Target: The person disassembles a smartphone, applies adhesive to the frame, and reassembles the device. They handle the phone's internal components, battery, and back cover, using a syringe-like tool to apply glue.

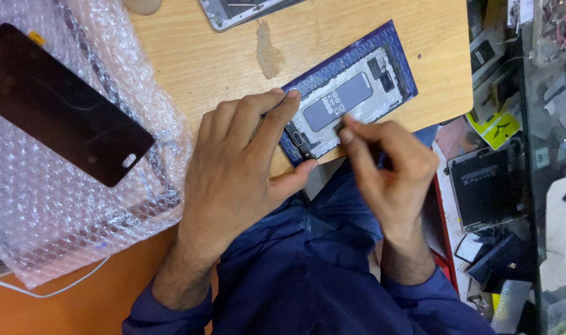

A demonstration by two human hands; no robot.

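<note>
We have the opened phone frame [348, 102] lying face-down at the near edge of the wooden worktop [221, 56], its grey inner plate and blue rim exposed. Our left hand [239, 167] pins the frame's lower end: index finger along its upper side, thumb against its lower corner, fingers [276, 115] spread narrow and pressed flat. Our right hand [388, 167] has its fingers pinched together on what looks like a thin dark tool or strip; motion blur hides which, touching the plate near its middle.

Judgement: keep the left hand's pressure steady so the frame does not slide off the worktop edge; work the pinched tip shallow and parallel to the plate, not levering against the dark components at the far end.

A separate black screen panel [59, 105] rests on bubble wrap [41, 211] to the left, well apart.
</note>
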